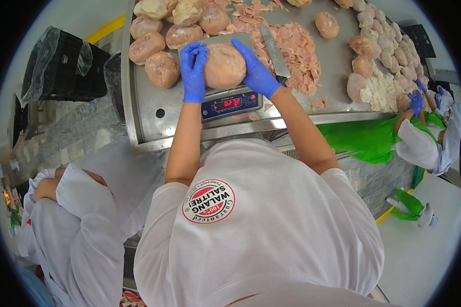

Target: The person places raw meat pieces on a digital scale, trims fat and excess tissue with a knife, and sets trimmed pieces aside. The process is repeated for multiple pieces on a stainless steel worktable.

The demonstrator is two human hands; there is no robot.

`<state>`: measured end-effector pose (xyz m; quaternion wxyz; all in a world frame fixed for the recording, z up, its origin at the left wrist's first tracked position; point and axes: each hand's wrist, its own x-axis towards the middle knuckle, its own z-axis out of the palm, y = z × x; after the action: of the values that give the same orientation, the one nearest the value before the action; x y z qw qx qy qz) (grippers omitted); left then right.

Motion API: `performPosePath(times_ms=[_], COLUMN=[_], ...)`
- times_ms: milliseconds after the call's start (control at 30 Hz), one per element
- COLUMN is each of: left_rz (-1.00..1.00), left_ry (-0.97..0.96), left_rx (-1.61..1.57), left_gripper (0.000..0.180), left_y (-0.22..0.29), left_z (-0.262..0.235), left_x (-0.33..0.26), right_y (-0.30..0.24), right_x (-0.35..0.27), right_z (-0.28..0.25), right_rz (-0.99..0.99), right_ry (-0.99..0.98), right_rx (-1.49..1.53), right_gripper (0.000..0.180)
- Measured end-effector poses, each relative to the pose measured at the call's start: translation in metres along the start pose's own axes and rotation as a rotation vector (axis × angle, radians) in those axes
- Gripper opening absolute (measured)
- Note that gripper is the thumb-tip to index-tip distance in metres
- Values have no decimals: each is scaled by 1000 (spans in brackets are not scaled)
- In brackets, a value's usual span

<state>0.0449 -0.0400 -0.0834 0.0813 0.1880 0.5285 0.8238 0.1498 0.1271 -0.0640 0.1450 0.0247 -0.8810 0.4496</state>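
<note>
Between my hands, over the platform of a digital scale (207, 113), is a round, pale pink ham (224, 65). My left hand (192, 74), in a blue glove, presses against its left side. The right hand (256, 70), gloved the same way, cups the opposite side. Whether the ham rests fully on the scale is hidden. Red digits glow on the scale's display. A wide-bladed knife (274, 51) lies just beyond my right hand, against a heap of thin pink meat trimmings (302, 59).
Several more round hams (162, 70) sit at the table's left. Rows of pale meat pieces (389, 48) fill the right end, where a co-worker's blue-gloved hands (416, 102) work. The metal table's raised rim (161, 140) runs before me. A black bin (82, 66) and another person (87, 210) are leftward.
</note>
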Motion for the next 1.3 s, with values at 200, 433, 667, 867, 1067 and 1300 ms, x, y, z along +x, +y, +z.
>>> performPosePath(times_ms=[200, 433, 667, 867, 1067, 1300], left_rz=[57, 52, 50, -58, 50, -32], left_ry=[-3, 101, -5, -9, -107, -235], left_rx=[146, 300, 684, 519, 625, 534], left_gripper=[38, 46, 82, 82, 94, 98], left_y=[-7, 27, 28, 14, 18, 14], left_z=[-14, -17, 26, -13, 5, -11], left_x=[-11, -16, -26, -17, -29, -6], right_y=[-2, 67, 112, 55, 29, -54], right_x=[-5, -51, -109, -86, -91, -107], right_z=[8, -42, -25, -47, -57, -46], right_rz=[23, 617, 928, 741, 406, 460], right_ry=[35, 472, 126, 442, 514, 55], right_rx=[29, -481, -612, -346, -261, -439], right_gripper=[80, 71, 106, 89, 64, 74])
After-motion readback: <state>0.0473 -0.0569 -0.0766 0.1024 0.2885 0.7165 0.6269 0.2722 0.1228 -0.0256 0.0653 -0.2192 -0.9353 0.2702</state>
